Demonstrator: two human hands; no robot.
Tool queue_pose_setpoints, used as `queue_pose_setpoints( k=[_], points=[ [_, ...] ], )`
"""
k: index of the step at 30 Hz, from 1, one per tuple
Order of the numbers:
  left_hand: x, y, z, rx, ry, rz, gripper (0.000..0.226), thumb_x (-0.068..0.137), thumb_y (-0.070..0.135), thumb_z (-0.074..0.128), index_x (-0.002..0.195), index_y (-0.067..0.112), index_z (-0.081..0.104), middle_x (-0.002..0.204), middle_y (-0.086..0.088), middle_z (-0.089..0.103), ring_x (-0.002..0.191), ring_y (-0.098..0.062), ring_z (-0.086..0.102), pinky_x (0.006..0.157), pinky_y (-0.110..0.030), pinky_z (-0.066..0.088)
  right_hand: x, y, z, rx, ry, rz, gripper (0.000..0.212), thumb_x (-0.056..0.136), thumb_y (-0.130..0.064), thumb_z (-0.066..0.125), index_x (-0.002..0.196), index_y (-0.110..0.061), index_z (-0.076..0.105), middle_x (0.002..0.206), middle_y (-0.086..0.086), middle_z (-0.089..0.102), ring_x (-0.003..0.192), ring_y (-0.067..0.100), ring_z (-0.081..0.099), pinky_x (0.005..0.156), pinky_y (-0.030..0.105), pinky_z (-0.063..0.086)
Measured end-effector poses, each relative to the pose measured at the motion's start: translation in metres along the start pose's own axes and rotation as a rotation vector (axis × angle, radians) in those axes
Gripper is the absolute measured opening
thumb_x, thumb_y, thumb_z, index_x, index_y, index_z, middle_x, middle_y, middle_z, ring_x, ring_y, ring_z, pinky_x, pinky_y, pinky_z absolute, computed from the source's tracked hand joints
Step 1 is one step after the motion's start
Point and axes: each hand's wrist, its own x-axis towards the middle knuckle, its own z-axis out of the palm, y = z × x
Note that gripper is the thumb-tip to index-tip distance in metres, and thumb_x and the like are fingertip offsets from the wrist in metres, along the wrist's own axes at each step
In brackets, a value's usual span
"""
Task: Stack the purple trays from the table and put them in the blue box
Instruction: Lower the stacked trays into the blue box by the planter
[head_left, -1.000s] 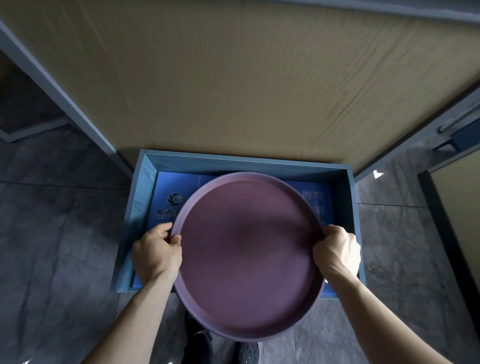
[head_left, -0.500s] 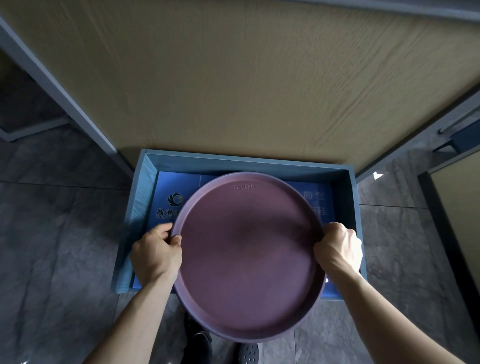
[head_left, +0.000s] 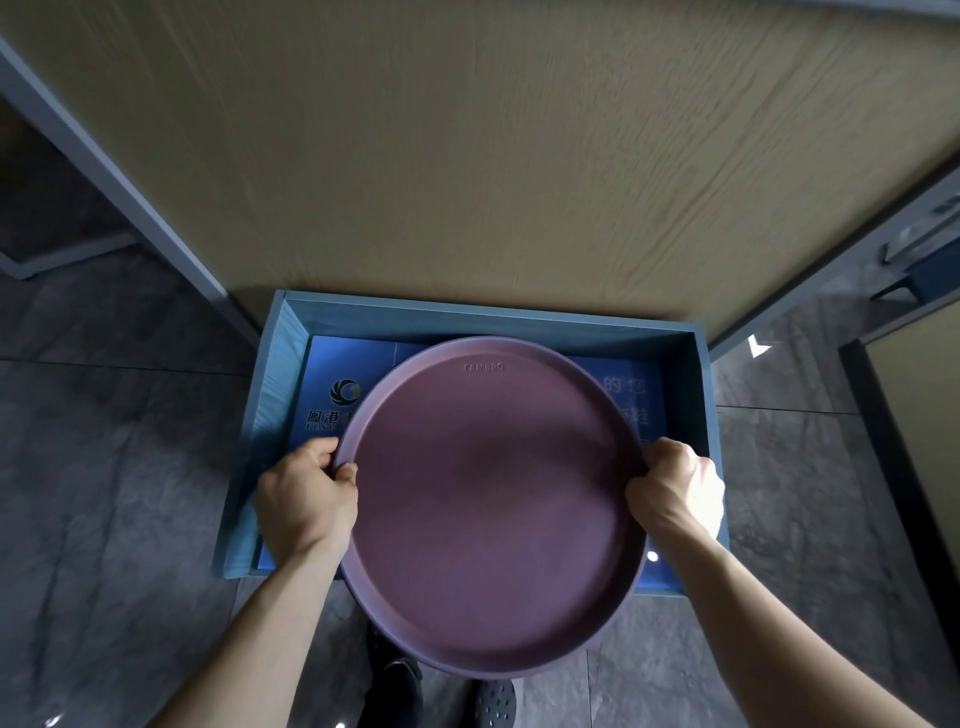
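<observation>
Dark grey floor tiles (head_left: 104, 467) run under everything, and a wood-grain panel (head_left: 467, 156) rises behind.

At the centre, a round purple tray (head_left: 493, 493) is held level in the air between both hands. Whether more trays are stacked under it cannot be told from above; only one rim and one flat face show. Raised lettering sits on its face near the far rim, opposite the person.

On one side the left hand (head_left: 306, 499) is closed on the rim, thumb hooked over the top edge and fingers curled beneath and out of sight. Across the tray the right hand (head_left: 675, 493) grips the opposite rim the same way, thumb on top, knuckles up. Both bare forearms reach in from the near edge of the view.

Beyond and below the grip lies the box (head_left: 270, 415), blue, open-topped and rectangular, standing on the floor with its far wall against the panel. Most of the tray hangs over the box; the near part of the tray juts out past the box's near wall, toward the person. A blue printed sheet (head_left: 332, 374) with a round logo and characters lines the box floor, showing past the tray on the far left and far right.

Under the tray's near rim, dark shoes (head_left: 395, 680) show on the tiles.
</observation>
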Motion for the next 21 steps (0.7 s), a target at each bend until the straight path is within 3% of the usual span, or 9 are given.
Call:
queue_pose_setpoints(
  k=[11, 21],
  points=[
    [0.0028, 0.0017, 0.0035, 0.090, 0.013, 0.016, 0.028, 0.083, 0.017, 0.075, 0.111, 0.019, 0.074, 0.100, -0.007, 0.078, 0.098, -0.034, 0.069, 0.077, -0.037, 0.050, 0.0011, 0.0012, 0.0012, 0.008, 0.010, 0.003, 0.014, 0.068, -0.006, 0.066, 0.078, -0.016, 0.068, 0.057, -0.005, 0.039, 0.062, 0.030, 0.045, 0.061, 0.032, 0.043],
    [0.0057, 0.0032, -0.0010, 0.139, 0.014, 0.057, 0.018, 0.080, 0.018, 0.078, 0.097, 0.018, 0.075, 0.093, -0.007, 0.078, 0.091, -0.036, 0.069, 0.073, -0.037, 0.048, 0.0000, 0.0017, 0.0014, 0.006, 0.008, -0.006, 0.013, 0.070, -0.006, 0.067, 0.078, -0.016, 0.067, 0.058, -0.004, 0.041, 0.060, 0.029, 0.045, 0.060, 0.031, 0.042]
  ],
)
